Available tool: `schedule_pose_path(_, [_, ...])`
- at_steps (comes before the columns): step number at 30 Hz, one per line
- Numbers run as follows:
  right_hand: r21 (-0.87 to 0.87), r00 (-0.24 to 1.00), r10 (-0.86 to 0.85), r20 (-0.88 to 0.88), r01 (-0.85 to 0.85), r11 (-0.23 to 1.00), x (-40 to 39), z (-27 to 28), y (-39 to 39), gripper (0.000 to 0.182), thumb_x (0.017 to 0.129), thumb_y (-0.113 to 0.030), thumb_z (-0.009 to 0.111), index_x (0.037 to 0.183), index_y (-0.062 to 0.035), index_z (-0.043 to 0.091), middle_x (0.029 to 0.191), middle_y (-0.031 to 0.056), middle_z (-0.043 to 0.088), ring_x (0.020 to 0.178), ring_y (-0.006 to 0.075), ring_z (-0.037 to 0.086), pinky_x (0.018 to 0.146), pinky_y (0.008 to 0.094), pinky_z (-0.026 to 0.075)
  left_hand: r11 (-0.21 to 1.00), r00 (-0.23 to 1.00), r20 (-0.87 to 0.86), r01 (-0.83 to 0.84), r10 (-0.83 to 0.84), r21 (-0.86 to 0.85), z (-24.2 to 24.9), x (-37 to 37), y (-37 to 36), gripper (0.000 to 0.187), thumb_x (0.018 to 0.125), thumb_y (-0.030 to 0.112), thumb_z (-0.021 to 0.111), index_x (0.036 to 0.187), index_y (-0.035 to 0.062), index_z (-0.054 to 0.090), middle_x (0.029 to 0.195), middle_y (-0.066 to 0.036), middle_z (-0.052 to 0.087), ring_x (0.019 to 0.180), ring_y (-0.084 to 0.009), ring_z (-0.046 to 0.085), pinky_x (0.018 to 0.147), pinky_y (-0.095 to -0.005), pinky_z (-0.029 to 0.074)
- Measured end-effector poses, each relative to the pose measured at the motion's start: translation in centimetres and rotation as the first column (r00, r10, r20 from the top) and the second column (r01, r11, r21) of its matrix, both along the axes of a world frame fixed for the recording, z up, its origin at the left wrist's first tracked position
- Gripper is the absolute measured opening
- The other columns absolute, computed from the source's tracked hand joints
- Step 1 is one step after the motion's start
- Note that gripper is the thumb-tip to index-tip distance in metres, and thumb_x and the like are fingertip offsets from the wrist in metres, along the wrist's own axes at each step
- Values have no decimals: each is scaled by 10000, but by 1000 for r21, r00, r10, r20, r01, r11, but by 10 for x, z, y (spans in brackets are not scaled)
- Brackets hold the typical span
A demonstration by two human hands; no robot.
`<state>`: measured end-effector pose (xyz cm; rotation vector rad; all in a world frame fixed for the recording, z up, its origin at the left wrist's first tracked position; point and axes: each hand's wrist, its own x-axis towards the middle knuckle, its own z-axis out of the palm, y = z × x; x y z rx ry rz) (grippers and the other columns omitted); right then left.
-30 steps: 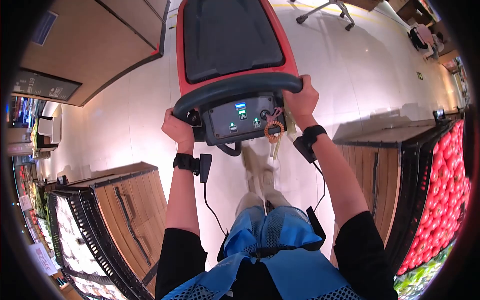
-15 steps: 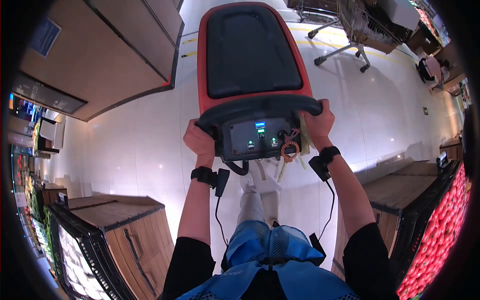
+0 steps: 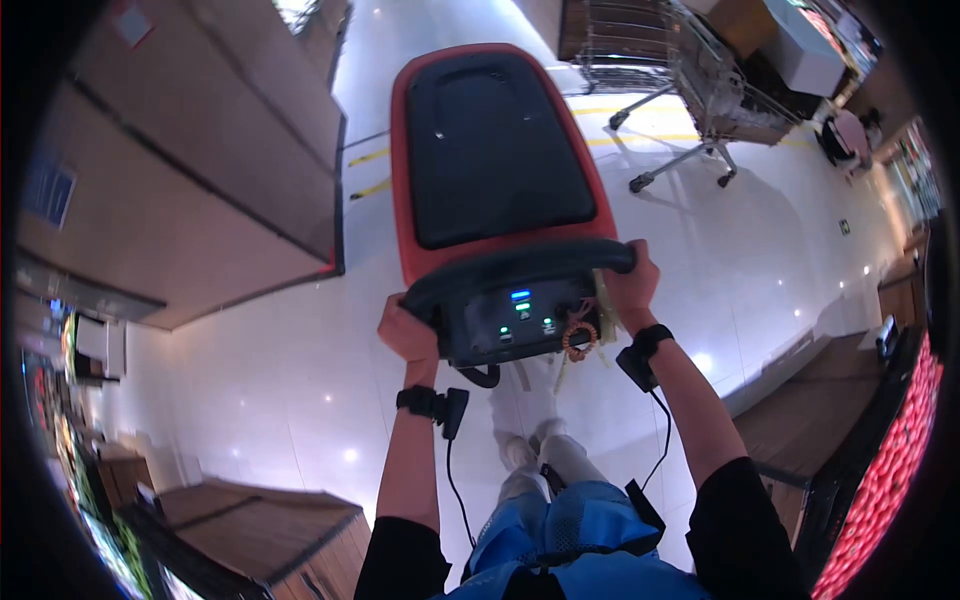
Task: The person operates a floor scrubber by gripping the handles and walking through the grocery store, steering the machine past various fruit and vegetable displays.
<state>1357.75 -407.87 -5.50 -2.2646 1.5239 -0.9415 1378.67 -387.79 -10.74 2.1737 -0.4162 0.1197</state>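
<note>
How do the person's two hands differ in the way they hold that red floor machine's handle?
The left hand grips the lower, nearer end of the dark handle bar, while the right hand grips the higher, farther end. The right hand's fingers curl over the top of the bar; the left hand shows mostly its back. Both are closed on the bar of the floor machine, and each wrist wears a black strap with a cable.

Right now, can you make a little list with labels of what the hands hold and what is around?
machine: red floor scrubber with black top
left hand: gripping the handlebar, left end
right hand: gripping the handlebar, right end
control panel: lights lit, beaded key ring hanging
wrists: black bands with cables
floor: shiny white tiles
ahead right: shopping cart
far right: red produce display
</note>
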Motion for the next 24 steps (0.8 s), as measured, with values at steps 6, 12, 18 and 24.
schedule_pose_path(6, [-14, 1000, 27, -4, -27, 1000, 84, -18, -65, 277, 597, -182, 654, 802, -95, 488, 660, 141, 572, 640, 350, 566, 569, 415, 450, 997, 1000, 1, -12, 12, -81, -31, 82, -67, 476, 836, 344, 294, 771, -31, 581, 680, -197, 587, 644, -354, 575, 603, -392, 446])
schedule_pose_path(12, [-18, 997, 70, -27, -70, 997, 138, -31, -138, 257, 629, -201, 656, 790, -91, 490, 632, 127, 566, 610, 331, 565, 558, 406, 452, 995, 1000, -19, -23, 22, -94, -40, 138, -140, 489, 846, 349, 281, 745, -46, 552, 644, -179, 571, 592, -287, 549, 577, -367, 440])
schedule_pose_path(18, [-44, 993, 115, 42, -113, 993, 203, -45, -219, 260, 624, -191, 672, 771, -99, 478, 623, 116, 560, 610, 320, 570, 544, 391, 452, 983, 999, 45, 2, 6, -184, -70, 207, -218, 427, 837, 270, 272, 714, -48, 529, 611, -179, 548, 564, -307, 518, 554, -361, 420])
schedule_pose_path(24, [-61, 993, 116, 1, -116, 991, 268, -61, -291, 276, 608, -172, 676, 790, -104, 479, 645, 109, 568, 632, 312, 577, 554, 380, 456, 960, 998, -59, -49, 34, -274, -80, 265, -287, 433, 836, 285, 283, 714, -41, 541, 613, -167, 551, 550, -291, 506, 549, -351, 411])
